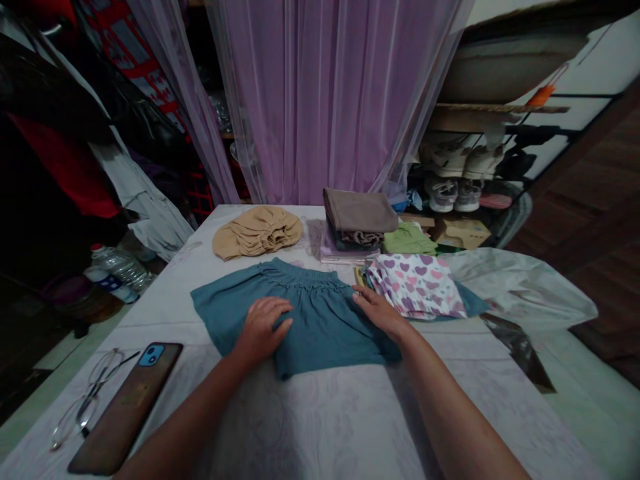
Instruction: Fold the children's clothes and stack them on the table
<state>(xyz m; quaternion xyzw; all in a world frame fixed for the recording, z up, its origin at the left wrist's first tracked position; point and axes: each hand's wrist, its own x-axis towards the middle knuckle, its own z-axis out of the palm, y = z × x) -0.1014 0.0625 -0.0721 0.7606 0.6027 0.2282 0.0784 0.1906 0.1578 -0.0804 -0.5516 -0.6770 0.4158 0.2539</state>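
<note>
Two bare hands lie over a teal garment (pixel 325 333), which is spread at the centre of the dial, the wearer of the camera being at six o'clock. Nearest, around eight o'clock, a phone (pixel 125 413) and a pair of glasses (pixel 91 400) lie close together on the pale patterned cover (pixel 320 427); a wide sweep of the left forearm could knock the phone into the thin frames and bend them.

On the garment itself, the left hand (pixel 264 327) rests toward eight o'clock, palm down and grasping nothing. Pressing and dragging there could ruck up the loose fabric, since nothing appears to weigh down the hem. The right hand (pixel 377 310) lies toward three o'clock, fingers extended and unclenched, at the end of the gathered waistband (pixel 305 275). That elastic could pull creases back in after smoothing.

Just beyond the right hand, between two and three o'clock, sits a heart-print cloth (pixel 417 283) on other fabric; the knuckles are so near that an outward stroke might skew it. A clear plastic bag (pixel 530 287) bulges past it at three.

Farther off, a tan garment (pixel 257 231) lies bunched at eleven, while a folded stack (pixel 360 217) at one looks uneven enough to slump if bumped.
</note>
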